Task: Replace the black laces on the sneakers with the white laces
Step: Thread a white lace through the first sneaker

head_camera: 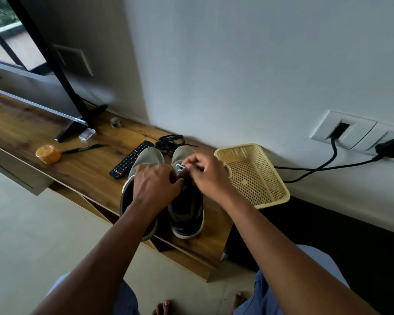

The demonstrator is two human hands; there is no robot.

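Lacing half hidden behind both hands.
Left hand (pixel 156 183) curled over right sneaker (pixel 187 208), hold unclear; right hand (pixel 208 176) pinching white lace (pixel 180 167); black laces (pixel 168 142) heaped behind.

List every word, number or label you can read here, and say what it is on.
No text is readable.
Remote control: button markings too small to read.
Black marker: print on its barrel, blurred.
Orange tub: no legible label.
Sneakers: no brand visible.

A remote (pixel 130 160), pen (pixel 83 148) and orange tub (pixel 48 153) are lying on the bench (pixel 55 133) — a yellow basket (pixel 253 176) is sitting further right.
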